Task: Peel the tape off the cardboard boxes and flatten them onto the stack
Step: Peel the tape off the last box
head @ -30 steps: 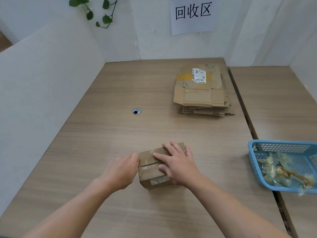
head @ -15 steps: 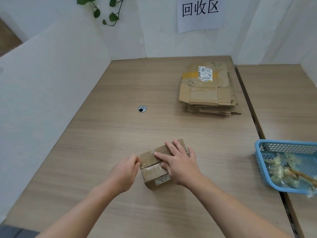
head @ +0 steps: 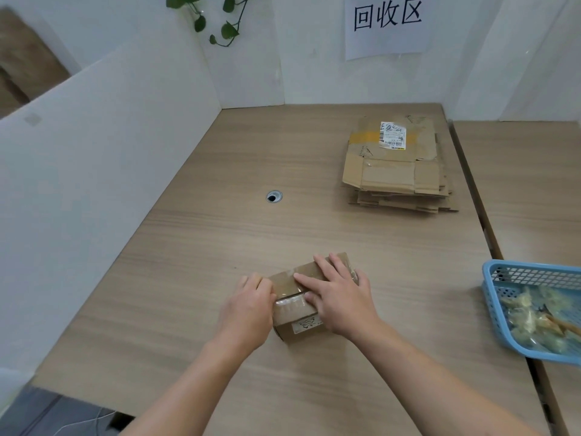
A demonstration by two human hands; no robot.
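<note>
Evidently steadying it, the right hand [head: 339,297] presses spread fingers on the taped box [head: 298,328], near-centre on the table [head: 220,247]. The left hand [head: 248,313] curls at its left end (pinching tape? hidden). The stack [head: 396,171] lies far right.

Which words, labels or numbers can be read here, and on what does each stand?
"回收区": on the white paper sign on the back wall.
Shipping label on top of the cardboard stack: print too small to read.
Sticker on the front of the small box: marks blurred, unreadable.
</note>
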